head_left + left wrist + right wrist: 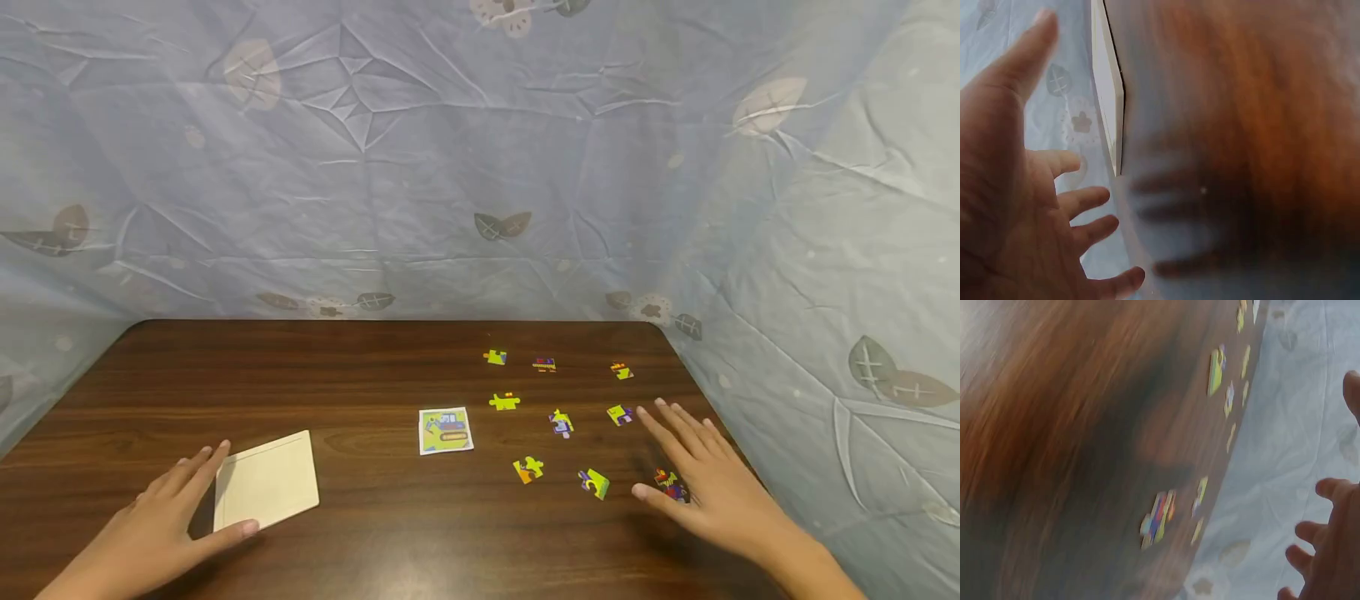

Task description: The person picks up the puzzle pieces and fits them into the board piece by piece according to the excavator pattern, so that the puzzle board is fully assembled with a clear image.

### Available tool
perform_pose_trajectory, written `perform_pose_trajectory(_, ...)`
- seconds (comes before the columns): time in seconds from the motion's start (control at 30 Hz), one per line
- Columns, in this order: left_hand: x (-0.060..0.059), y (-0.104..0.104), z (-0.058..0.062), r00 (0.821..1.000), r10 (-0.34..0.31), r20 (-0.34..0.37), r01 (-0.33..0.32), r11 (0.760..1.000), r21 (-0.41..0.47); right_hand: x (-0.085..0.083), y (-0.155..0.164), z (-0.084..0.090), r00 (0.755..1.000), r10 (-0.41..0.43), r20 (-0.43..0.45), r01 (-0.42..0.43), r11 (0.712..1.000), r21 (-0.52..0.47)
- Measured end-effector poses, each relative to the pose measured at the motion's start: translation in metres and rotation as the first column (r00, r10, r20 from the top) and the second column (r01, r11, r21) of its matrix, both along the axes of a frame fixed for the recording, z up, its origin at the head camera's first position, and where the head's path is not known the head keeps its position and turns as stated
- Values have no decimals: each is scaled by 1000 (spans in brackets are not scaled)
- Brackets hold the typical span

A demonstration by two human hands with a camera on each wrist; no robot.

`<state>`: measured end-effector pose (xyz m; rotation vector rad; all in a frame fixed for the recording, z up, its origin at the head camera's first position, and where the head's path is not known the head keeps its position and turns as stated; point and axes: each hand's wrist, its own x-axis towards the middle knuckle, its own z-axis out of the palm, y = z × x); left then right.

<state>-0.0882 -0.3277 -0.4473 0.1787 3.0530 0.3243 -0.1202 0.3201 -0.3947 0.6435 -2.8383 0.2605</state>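
My left hand [161, 521] hovers with spread fingers over the near left corner of a pale rectangular puzzle tray [268, 479]; the tray's edge also shows in the left wrist view. On the right, my other hand [716, 483] is spread above the table, holding nothing. A red and dark jigsaw piece [670, 485] lies under it, partly covered in the head view. Close to its index fingertip lies a green and purple piece [618, 414]. In the right wrist view several pieces, among them a multicoloured piece [1159, 517], lie flat below the hand.
A small square picture card [446, 431] showing a digger lies mid-table. Several more jigsaw pieces are scattered right of it, including a green piece [505, 402] and a green-orange piece [528, 469]. Patterned cloth [420, 183] hangs behind and beside the brown table [360, 533].
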Motion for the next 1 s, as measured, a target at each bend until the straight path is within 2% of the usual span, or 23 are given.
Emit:
perform_pose_trajectory(0.13, -3, 1, -1, 1000, -20, -3, 20, 1000, -23, -5, -13, -4, 997, 69, 37, -69, 998, -6)
perform_pose_trajectory(0.3, -8, -1, -3, 998, -41, -37, 40, 999, -35, -13, -26, -13, 991, 128, 43, -129, 991, 23)
perform_pose_trajectory(0.57, -9, -1, 2, 998, -53, -22, 52, 997, -57, -20, -33, -25, 979, 132, 157, -138, 990, 29)
perform_pose_trajectory(0.8, -5, 22, 8, 995, -97, -6, 97, 995, -34, -24, -39, -28, 984, 98, 148, -105, 994, 34)
perform_pose_trajectory(1.0, 3, 56, 12, 981, -189, -33, 190, 982, 13, -30, -34, -26, 963, 175, 207, -170, 985, -40)
